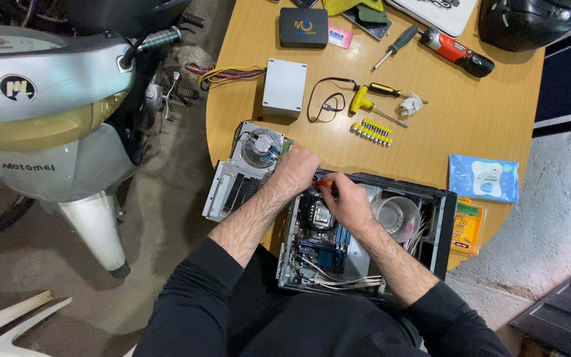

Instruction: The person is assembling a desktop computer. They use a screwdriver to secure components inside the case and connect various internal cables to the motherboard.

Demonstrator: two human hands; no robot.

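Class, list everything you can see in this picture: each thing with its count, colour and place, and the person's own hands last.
Computer case: one, black, open, table's near edge.
Motherboard: one, blue slots, inside case.
Cooler fan: one, silver, left of case.
Power supply: one, grey, mid table.
Screwdrivers: three, grey and yellow-handled, far side.
Electric screwdriver: one, red-black, far side.
Bit set: one row, yellow.
Wipes pack: one, blue, right edge.
Helmet: one, black, far right.
Scooter: one, silver, left of table.
Left hand: on case's rim.
Right hand: holding orange-handled tool.
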